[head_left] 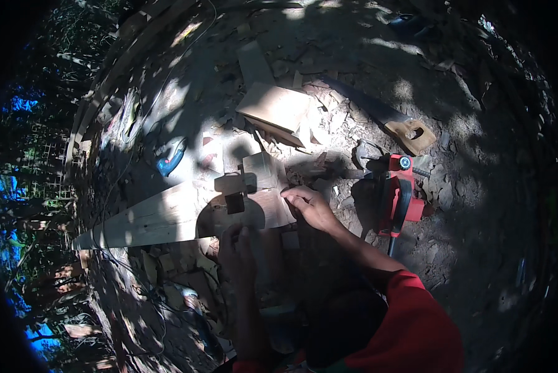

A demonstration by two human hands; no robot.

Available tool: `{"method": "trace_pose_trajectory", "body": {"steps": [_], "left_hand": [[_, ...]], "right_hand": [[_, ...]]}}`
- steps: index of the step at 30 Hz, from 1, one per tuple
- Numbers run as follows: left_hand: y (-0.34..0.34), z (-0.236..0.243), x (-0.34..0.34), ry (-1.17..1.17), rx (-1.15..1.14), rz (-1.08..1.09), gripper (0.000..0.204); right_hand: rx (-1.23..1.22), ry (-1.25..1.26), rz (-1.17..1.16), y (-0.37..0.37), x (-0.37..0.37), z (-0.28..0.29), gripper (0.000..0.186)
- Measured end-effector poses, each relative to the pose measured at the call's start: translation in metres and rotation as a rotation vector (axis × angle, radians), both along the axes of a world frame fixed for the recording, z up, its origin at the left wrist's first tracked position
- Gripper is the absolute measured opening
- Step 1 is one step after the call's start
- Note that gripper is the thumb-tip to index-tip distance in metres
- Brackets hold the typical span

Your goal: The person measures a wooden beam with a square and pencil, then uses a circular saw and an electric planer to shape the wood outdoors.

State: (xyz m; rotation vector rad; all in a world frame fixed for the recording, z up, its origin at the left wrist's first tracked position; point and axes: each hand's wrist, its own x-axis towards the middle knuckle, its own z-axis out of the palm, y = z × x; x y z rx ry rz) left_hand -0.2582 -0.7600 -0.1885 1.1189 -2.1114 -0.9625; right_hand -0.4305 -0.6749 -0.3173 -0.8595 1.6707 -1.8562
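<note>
A long pale wooden board (161, 217) lies across the ground in front of me, narrow at the left and with a dark square hole near its right part. Against its far side, close to the hole, sits a short wooden block (260, 171). My right hand (311, 209) is at the board's right end, its fingers bent and pinching the edge. In deep shadow, my left hand (237, 248) is by the board's near edge below the hole. Its fingertips point away from me and look apart, with nothing visible between them.
Beyond the board is a thick wooden block (276, 107). A handsaw (381, 116) with a wooden handle lies at the far right, and a red and black power tool (400, 199) stands nearer. A blue tool (171, 158) rests at left. Wood scraps and cords litter the ground.
</note>
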Motion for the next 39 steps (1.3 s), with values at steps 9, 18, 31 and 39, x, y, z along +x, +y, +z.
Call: {"method": "trace_pose_trajectory", "body": {"steps": [9, 18, 31, 39], "left_hand": [[-0.031, 0.056, -0.110, -0.597, -0.818, -1.029, 0.055], [0.034, 0.011, -0.032, -1.150, -0.890, -1.531, 0.066], [0.087, -0.058, 0.023, -0.480, 0.765, -0.924, 0.052], [0.182, -0.080, 0.022, 0.022, 1.091, -0.601, 0.049]], "right_hand": [[0.545, 0.468, -0.895, 0.189, -0.045, 0.054, 0.019], [0.440, -0.476, -0.770, 0.191, -0.070, 0.002, 0.038], [0.284, -0.387, -0.554, 0.183, -0.042, 0.075, 0.037], [-0.269, -1.001, -0.126, 0.161, 0.012, 0.073, 0.050]]}}
